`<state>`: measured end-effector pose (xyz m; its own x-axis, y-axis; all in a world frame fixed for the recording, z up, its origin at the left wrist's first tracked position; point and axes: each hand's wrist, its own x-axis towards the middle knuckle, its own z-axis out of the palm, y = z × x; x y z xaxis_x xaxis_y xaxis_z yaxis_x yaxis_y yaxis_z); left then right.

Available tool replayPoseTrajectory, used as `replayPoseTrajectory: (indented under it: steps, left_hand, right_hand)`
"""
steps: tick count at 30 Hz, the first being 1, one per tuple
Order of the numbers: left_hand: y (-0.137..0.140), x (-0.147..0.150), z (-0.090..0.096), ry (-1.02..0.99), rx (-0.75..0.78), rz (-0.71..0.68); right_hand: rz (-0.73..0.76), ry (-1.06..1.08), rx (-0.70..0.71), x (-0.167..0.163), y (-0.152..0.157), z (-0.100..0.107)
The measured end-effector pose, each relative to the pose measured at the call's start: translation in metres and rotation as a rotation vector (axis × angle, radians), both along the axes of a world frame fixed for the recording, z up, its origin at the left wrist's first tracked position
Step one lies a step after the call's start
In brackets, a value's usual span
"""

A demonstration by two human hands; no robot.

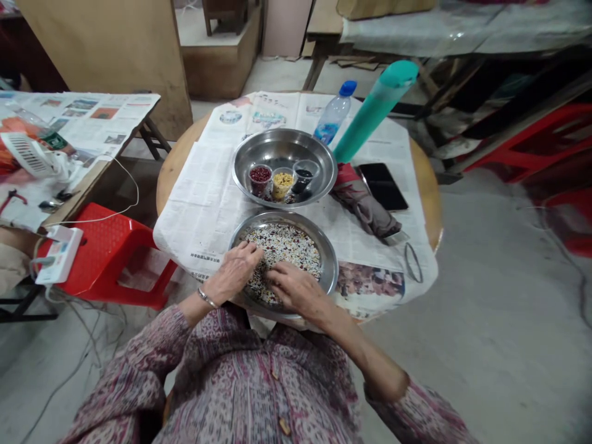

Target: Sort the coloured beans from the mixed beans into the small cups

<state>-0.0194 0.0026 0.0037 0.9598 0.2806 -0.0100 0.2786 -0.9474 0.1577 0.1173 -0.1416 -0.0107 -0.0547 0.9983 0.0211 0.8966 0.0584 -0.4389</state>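
Mixed white, yellow, dark red and black grains and beans (289, 243) cover the bottom of a shallow metal pan (330, 262) near the table's front edge. My left hand (235, 268), with a bracelet at the wrist, rests over the pan's left side, its fingers curled together at the grains. Over the lower middle, my right hand (296, 287) bends its fingers down into the grains. Whatever either hand pinches is too small to make out. Behind the pan, a larger metal basin (250, 145) holds clear cups of red beans (260, 174), yellow kernels (282, 180) and black beans (303, 175).
Newspaper (194, 179) covers the round table. Behind the basin stand a blue-capped bottle (333, 117) and a tall teal cylinder (372, 111). A phone (383, 186), a folded umbrella (365, 206) and a dark loop (413, 262) lie right. A red stool (106, 253) stands left.
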Motion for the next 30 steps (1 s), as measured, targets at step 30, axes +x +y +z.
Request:
replayPoseTrajectory:
  steps: [30]
  left_hand:
    - [0.01,-0.028,-0.041,-0.635,-0.058,-0.162]
  right_hand:
    - [-0.199,0.027,0.22,0.03,0.022,0.007]
